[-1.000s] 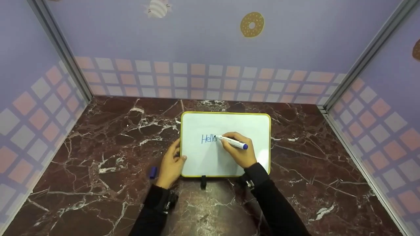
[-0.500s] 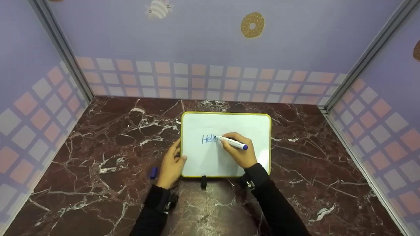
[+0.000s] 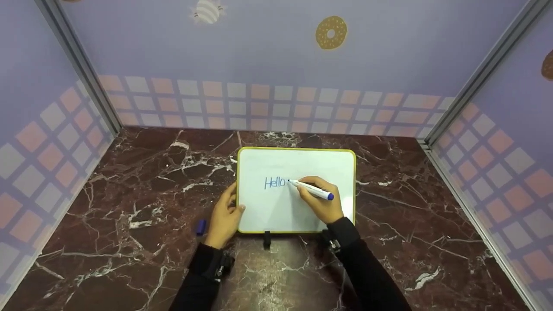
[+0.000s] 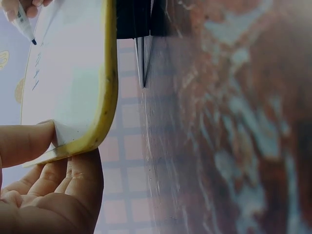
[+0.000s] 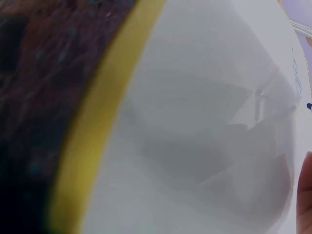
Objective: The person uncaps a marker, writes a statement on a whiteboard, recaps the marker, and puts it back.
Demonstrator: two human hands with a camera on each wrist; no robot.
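Note:
A small whiteboard with a yellow frame stands in the middle of the table, "Hello" written on it in blue. My left hand grips its left edge; in the left wrist view the thumb lies on the front and the fingers go behind. My right hand pinches a white whiteboard marker with a blue end. Its dark tip is just right of the "o"; whether it touches the board I cannot tell. The right wrist view shows mostly board surface and part of a finger.
A blue marker cap lies on the dark marbled table, left of my left wrist. Some black piece sticks out below the board's lower edge. Patterned purple walls enclose the back and both sides.
My right hand has shifted slightly right with the marker, so its tip is off the "o" and the whole word shows. The left hand and the board keep their places.

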